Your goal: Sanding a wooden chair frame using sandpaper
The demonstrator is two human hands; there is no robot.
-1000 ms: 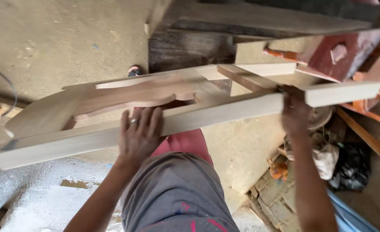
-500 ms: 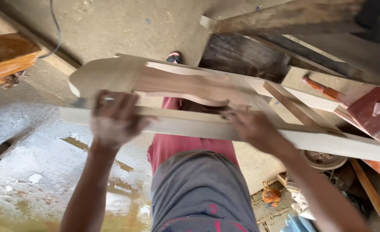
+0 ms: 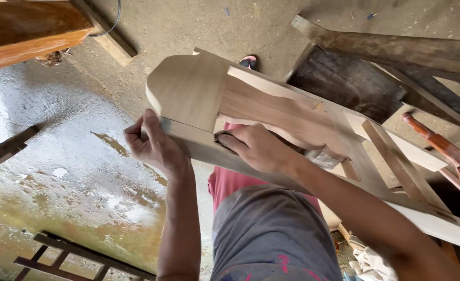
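I hold an unfinished pale wooden frame (image 3: pixel 271 112) with a shaped flat panel at its left end and a long rail running down to the right. My left hand (image 3: pixel 154 145) wraps its fingers around the end of that rail, just under the panel. A hand's width to the right, my right hand (image 3: pixel 258 148) lies on the same rail with its fingers curled over the edge. A small dark patch (image 3: pixel 221 136) shows at its fingertips; what it is I cannot tell. The frame is tilted above my grey shorts (image 3: pixel 271 234).
A dark brown wooden beam (image 3: pixel 27 31) juts in at the top left. The concrete floor (image 3: pixel 58 171) at left is wet. A wooden lattice (image 3: pixel 74 255) lies at the bottom left. Dark planks (image 3: pixel 396 49) and a reddish wooden piece (image 3: pixel 443 148) crowd the right. My sandalled foot (image 3: pixel 248 61) shows beyond the frame.
The frame has swung so its shaped end now faces me. Both hands have shifted along the rail to that end and sit closer together. The view has turned towards the wet floor.
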